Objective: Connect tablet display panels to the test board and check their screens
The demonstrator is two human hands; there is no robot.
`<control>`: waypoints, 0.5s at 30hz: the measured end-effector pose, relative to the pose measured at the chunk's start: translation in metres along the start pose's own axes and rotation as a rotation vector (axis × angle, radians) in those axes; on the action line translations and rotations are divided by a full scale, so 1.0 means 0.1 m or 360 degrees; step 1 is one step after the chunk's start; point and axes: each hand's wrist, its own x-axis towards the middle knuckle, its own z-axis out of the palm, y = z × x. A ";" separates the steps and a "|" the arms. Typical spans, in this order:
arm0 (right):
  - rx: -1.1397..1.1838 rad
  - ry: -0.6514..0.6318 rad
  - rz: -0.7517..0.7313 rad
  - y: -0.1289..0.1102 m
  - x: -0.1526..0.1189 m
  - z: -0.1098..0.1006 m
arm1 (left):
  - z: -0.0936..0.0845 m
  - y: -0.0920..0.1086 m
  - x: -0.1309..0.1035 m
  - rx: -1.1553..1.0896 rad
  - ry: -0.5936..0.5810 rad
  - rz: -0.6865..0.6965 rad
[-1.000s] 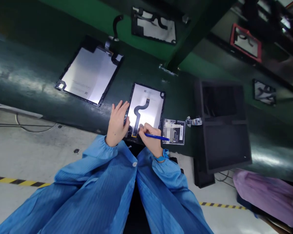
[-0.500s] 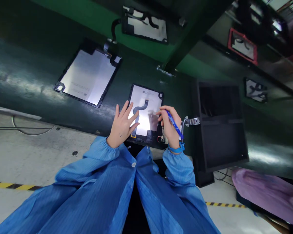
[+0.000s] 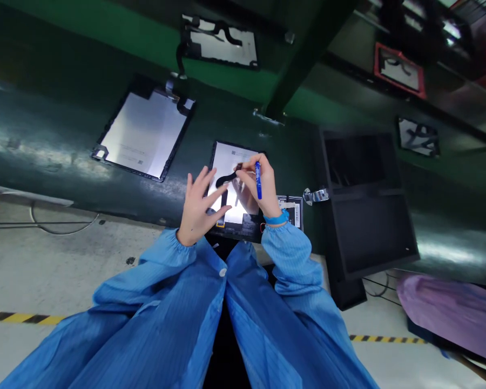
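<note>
A screen panel [image 3: 235, 209] with a silvery back lies on the dark green bench in front of me. A dark flex cable [image 3: 227, 178] curves over it. My left hand [image 3: 200, 208] is spread at the panel's left edge, fingers apart and holding nothing. Over the panel's upper right part, my right hand [image 3: 262, 181] keeps a blue pen [image 3: 258, 181] between its fingers, while its thumb and fingertip meet at the upper end of the cable. Whether they pinch the cable is hard to tell. A labelled battery-like part [image 3: 295, 212] lies right of the panel.
A larger panel [image 3: 146, 132] lies at the left. Black trays [image 3: 372, 232] stand at the right, beside a metal bracket [image 3: 316, 195]. A green post [image 3: 291, 81] rises behind the work. Another panel [image 3: 222, 44] is at the back.
My right hand has moved left and up, from the panel's right edge to the cable's upper end, uncovering the labelled part. The pen now points more upright. My left hand has barely moved.
</note>
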 end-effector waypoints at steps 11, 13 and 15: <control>-0.0026 -0.0234 -0.0225 -0.39 -0.55 -0.51 | -0.13 0.51 0.61 -0.1285 -0.0798 -0.0605; -0.0024 -0.0213 -0.0216 -0.35 -0.63 -0.53 | -0.07 0.57 0.56 -0.1208 -0.0786 -0.0544; 0.0012 -0.0185 -0.0217 -0.30 -0.69 -0.54 | -0.01 0.63 0.50 -0.1092 -0.0726 -0.0460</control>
